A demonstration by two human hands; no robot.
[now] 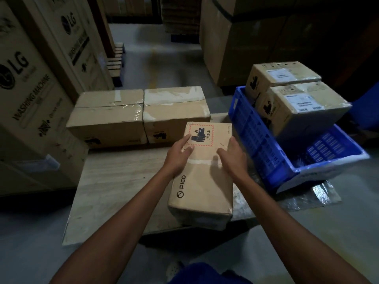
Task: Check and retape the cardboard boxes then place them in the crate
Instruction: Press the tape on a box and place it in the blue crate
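We rest both hands flat on the PICO box (202,177) lying on the low platform (114,187). Our left hand (178,155) and right hand (233,156) lie with fingers straight, gripping nothing, beside the blue crate (258,140).

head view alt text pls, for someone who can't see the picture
The left hand and right hand rest flat on top of a PICO cardboard box lying on a low wooden platform. A blue crate to the right holds two similar boxes, and two larger taped boxes sit behind.
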